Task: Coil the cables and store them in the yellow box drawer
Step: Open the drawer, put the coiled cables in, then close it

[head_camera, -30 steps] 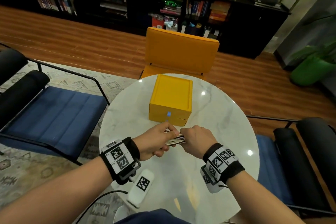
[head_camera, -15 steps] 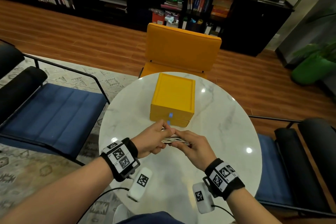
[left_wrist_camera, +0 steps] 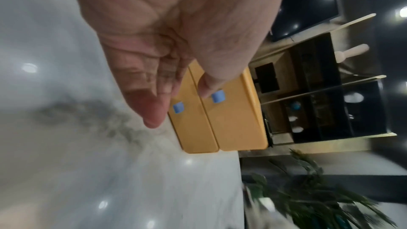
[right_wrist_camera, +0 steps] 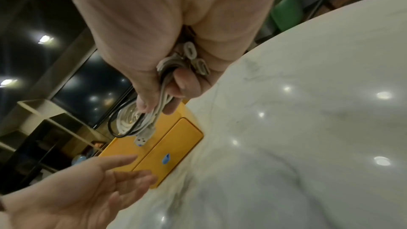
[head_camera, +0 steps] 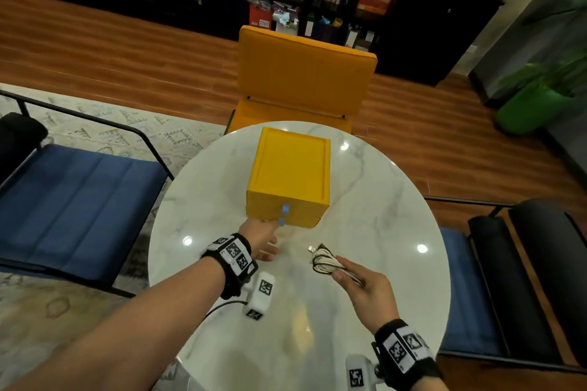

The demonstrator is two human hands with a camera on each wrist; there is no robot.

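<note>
A yellow box with two shut drawers and blue pull tabs stands at the middle of the round marble table. My right hand grips a bundle of coiled white and black cables above the table, right of the box front; a USB plug sticks out toward the box. My left hand is empty, fingers straight, reaching at the lower drawer front near its blue tab. Whether its fingers touch the box I cannot tell.
A yellow chair stands behind the table, blue chairs to the left and right. A white tagged device hangs below my left wrist. Dark bookshelves line the back wall; a green planter is at right.
Both hands held the cable bundle together before. Now my left hand has let go and moved forward to the box's lower drawer, while my right hand drew back to the right with the coil.
</note>
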